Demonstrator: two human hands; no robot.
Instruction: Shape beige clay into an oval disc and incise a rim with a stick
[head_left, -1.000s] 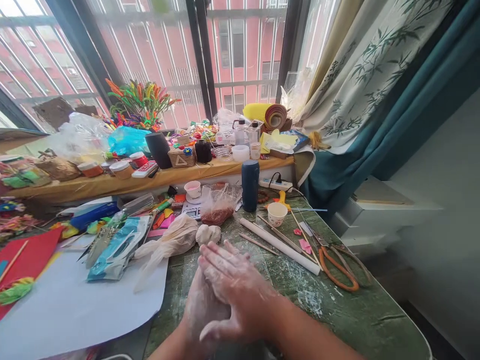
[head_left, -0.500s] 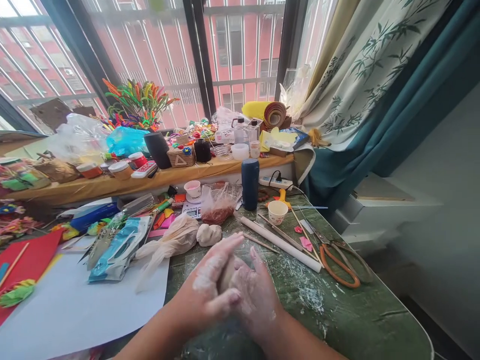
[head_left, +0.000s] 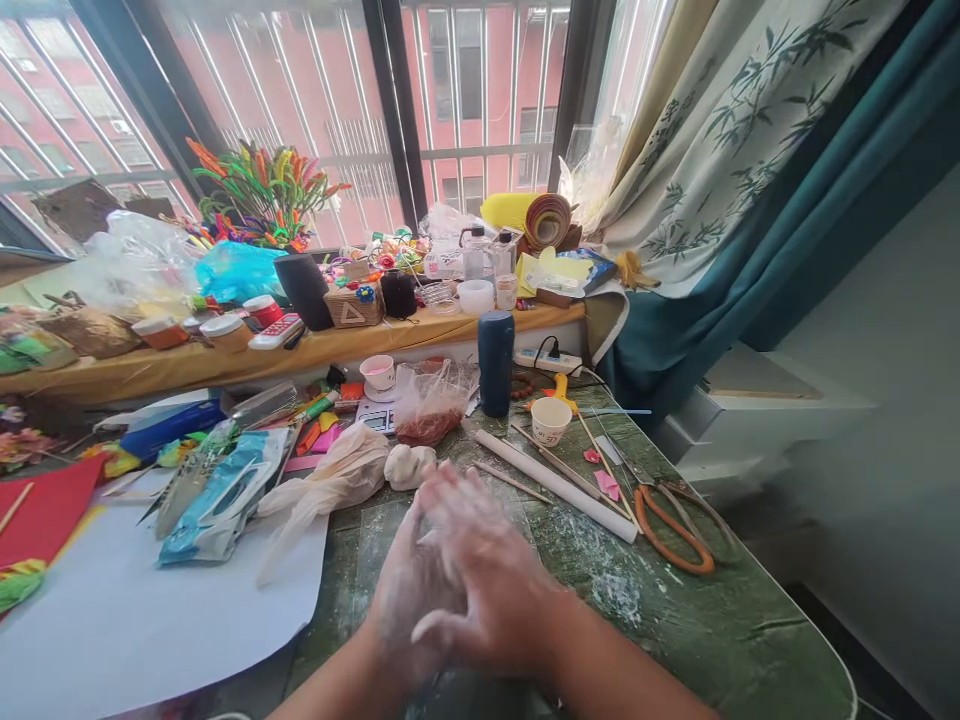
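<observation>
My left hand (head_left: pixel 409 585) is dusted with white powder, its palm turned up and inward. Across it lies my right hand (head_left: pixel 491 565), fingers stretched out and blurred by motion. Their palms meet over the table; whether a piece of dough lies between them is hidden. Just beyond my fingertips sits a pale lump of dough (head_left: pixel 409 466), beside a crumpled thin plastic bag (head_left: pixel 352 465). To the right lie a whitish rolling pin (head_left: pixel 555 485) and a thin wooden stick (head_left: pixel 514 482). A clear sheet (head_left: pixel 375 530) lies partly under my hands.
White powder (head_left: pixel 615 590) is scattered on the green tabletop (head_left: pixel 720 640). Orange-handled scissors (head_left: pixel 675 530), a paper cup (head_left: pixel 550 421) and a dark blue cylinder (head_left: pixel 496 363) stand or lie to the right. A white sheet (head_left: pixel 225 620), a blue packet (head_left: pixel 221 505) and a kitchen scale (head_left: pixel 375 415) are leftward.
My right hand has swung over the left, its back now turned up, where both hands were side by side before. The view has shifted slightly.
</observation>
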